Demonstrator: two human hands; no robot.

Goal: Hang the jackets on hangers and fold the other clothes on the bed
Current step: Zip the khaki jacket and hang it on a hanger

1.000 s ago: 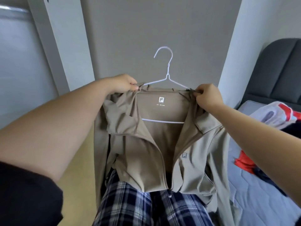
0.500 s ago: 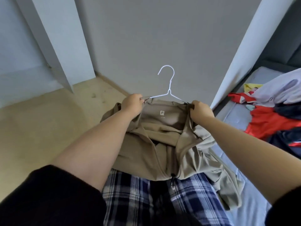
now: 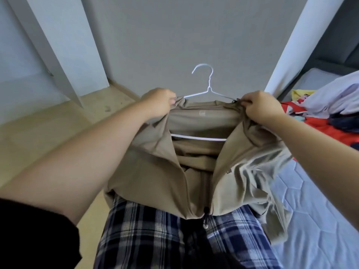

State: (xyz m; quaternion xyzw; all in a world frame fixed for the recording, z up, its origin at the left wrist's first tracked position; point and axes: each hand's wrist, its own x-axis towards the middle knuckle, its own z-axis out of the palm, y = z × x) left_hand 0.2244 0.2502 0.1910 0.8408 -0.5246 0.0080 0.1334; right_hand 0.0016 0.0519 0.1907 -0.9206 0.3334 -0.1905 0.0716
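Jacket [image 3: 155, 171], tan, held at centre over plaid trousers [image 3: 155, 230], draped on white wire hanger [image 3: 208, 88]; front left open, hem lying on lap. One shoulder pinched by left hand [image 3: 159, 102] at 10 o'clock of hanger bar, other shoulder gripped by curled right hand [image 3: 260, 107] at 2 o'clock. Hook left free at 12 o'clock, grey wall [image 3: 194, 35] behind. Neck label [image 3: 202, 113] seen, writing too blurred to be read. Bare floor [image 3: 38, 142] open at 9 o'clock. Bed [image 3: 320, 210] at 3 o'clock, overlapped by jacket side; clothes heap [image 3: 330, 105] piled at 2 o'clock.
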